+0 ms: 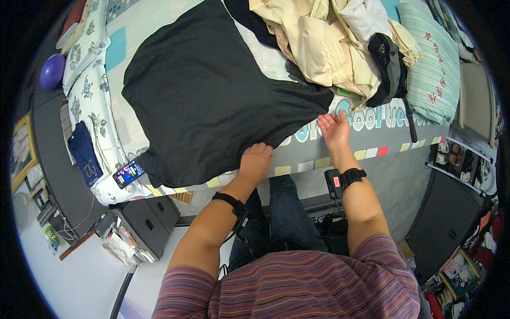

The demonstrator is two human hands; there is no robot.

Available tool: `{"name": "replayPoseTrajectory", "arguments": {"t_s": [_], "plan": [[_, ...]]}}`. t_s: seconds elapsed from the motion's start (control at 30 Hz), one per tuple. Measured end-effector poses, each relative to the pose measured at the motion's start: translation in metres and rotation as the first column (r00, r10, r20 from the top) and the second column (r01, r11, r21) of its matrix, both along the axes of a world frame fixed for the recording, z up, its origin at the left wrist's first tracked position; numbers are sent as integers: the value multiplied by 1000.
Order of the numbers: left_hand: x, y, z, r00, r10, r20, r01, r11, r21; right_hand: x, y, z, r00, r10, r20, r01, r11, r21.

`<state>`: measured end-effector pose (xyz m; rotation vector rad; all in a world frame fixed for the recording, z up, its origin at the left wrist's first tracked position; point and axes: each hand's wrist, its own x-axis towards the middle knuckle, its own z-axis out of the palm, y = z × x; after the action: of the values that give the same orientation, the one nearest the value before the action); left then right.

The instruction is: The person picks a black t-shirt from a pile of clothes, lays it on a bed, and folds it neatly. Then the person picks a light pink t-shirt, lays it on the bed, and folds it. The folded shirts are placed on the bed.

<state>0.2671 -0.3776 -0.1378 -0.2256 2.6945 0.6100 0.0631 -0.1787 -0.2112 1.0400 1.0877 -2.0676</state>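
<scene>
A black cloth garment (pixel 199 91) lies spread out over the bed, one narrower part reaching towards the right. My left hand (pixel 257 160) rests palm down on its near edge, fingers together, not visibly gripping the cloth. My right hand (pixel 334 127) is at the tip of the narrower part, palm turned up and fingers extended, with nothing seen in it. Beyond it is a heap of cream garments (pixel 318 48), with a black and grey folded item (pixel 384 67) at its right side.
A green striped pillow (pixel 430 71) lies at the right of the bed (pixel 306 149). At the left are a phone (pixel 128 174), a folded navy garment (pixel 84 153), a floral quilt (pixel 85 91) and a purple ball (pixel 52 71). A dark cabinet (pixel 149 223) stands below the bed's left corner.
</scene>
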Motion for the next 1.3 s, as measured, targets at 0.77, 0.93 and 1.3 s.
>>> {"name": "replayPoseTrajectory", "arguments": {"t_s": [0.77, 0.93, 1.3], "plan": [[-51, 39, -14, 962, -126, -242, 153, 983, 97, -69, 4, 11, 834, 551, 0, -546, 826, 137], [-89, 54, -24, 980, 59, -189, -61, 998, -3, -85, -5, 17, 652, 750, 109, -753, 626, 204], [-53, 43, -19, 911, 76, -406, -15, 988, 152, -60, -28, 54, 949, 309, -61, -314, 943, -113]]}}
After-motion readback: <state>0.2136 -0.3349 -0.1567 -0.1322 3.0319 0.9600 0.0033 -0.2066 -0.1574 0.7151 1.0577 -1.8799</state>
